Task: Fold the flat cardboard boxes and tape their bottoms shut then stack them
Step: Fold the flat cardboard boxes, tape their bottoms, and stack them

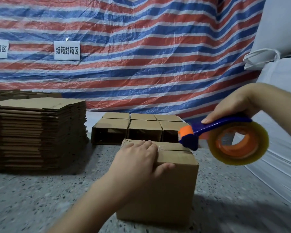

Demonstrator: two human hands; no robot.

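A folded cardboard box (171,185) stands on the speckled floor in front of me, its closed flaps facing up with the seam showing. My left hand (139,158) lies on top of the flaps, fingers flat across the seam and thumb over the near edge. My right hand (232,105) grips the blue handle of a tape dispenser (213,130). The dispenser's orange and blue head touches the box's far right top corner. A clear tape roll (238,145) hangs on the dispenser, to the right of the box.
A tall pile of flat cardboard boxes (39,132) stands at the left. Several folded boxes (141,128) lie in rows behind the one under my hand. A striped tarp (124,47) with two white signs hangs behind. White sacks (282,132) crowd the right side.
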